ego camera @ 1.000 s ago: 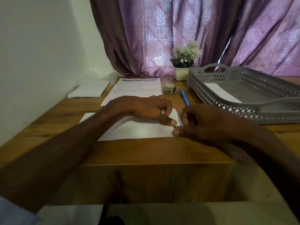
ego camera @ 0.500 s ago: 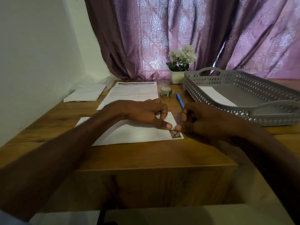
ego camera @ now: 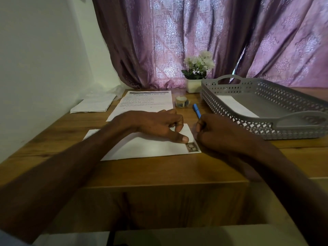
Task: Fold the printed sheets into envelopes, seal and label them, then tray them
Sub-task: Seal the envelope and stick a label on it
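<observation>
- White envelope (ego camera: 149, 148) lies flat on the wooden worktop (ego camera: 159, 171), near the front edge, long side across the view.
- Small dark stamp-like label (ego camera: 192, 147) sits stuck at the envelope's right front corner, fully in sight.
- Left hand (ego camera: 159, 126) rests on the envelope, palm down, fingers curled loosely; thumb tip pressed to the paper just left of the label. Grips nothing, only pins the envelope down.
- Right hand (ego camera: 218, 134) rests at the envelope's right edge, curled into a loose fist, knuckles up. Whether anything is pinched inside: can't tell, fingers hide it.
- Blue pen (ego camera: 196, 110) lies on the worktop just behind the right hand; near end hidden by the knuckles, so touching or not is unclear.
- Printed sheet (ego camera: 147, 102) w/ a bold heading lies flat behind the left hand, near edge partly covered by it.
- Small roll of labels (ego camera: 181, 101) stands btwn the printed sheet and the pen.
- Stack of blank envelopes (ego camera: 94, 105) at left, by the wall.
- Grey perforated tray (ego camera: 248, 119) at right w/ handles at both ends; one white envelope in tray (ego camera: 236, 106) lies flat on its floor.
- White pot of flowers (ego camera: 196, 73) at the back, in front of the purple curtain (ego camera: 177, 41).
</observation>
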Available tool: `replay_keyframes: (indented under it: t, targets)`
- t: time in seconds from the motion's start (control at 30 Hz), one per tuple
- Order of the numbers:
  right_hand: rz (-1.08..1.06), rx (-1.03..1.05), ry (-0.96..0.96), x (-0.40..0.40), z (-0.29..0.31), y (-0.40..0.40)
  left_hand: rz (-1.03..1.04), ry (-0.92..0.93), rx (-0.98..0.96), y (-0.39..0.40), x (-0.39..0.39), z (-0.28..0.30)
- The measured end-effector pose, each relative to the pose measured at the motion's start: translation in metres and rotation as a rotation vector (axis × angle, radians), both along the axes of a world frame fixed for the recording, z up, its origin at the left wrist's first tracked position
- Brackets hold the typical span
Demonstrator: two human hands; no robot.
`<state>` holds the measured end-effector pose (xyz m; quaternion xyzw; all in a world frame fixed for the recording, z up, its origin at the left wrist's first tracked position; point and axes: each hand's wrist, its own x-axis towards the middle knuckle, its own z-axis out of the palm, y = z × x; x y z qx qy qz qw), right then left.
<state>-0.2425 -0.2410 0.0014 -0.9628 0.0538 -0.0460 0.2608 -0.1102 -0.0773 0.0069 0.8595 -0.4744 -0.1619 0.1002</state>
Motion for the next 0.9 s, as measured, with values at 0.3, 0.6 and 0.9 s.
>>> replay_keyframes:
  t: [0.3, 0.6, 0.9]
  targets:
    - [-0.024, -0.021, -0.001, 0.004, -0.002, 0.000, 0.001, 0.004, -0.007, 0.000, -0.001, 0.000]
    - [0.023, 0.064, -0.076, -0.006, -0.004, -0.005, 0.010, -0.024, -0.010, -0.002, -0.004, 0.002]
    - [0.076, -0.002, -0.070, -0.006, -0.009, -0.005, 0.031, -0.048, -0.016, -0.005, -0.005, -0.001]
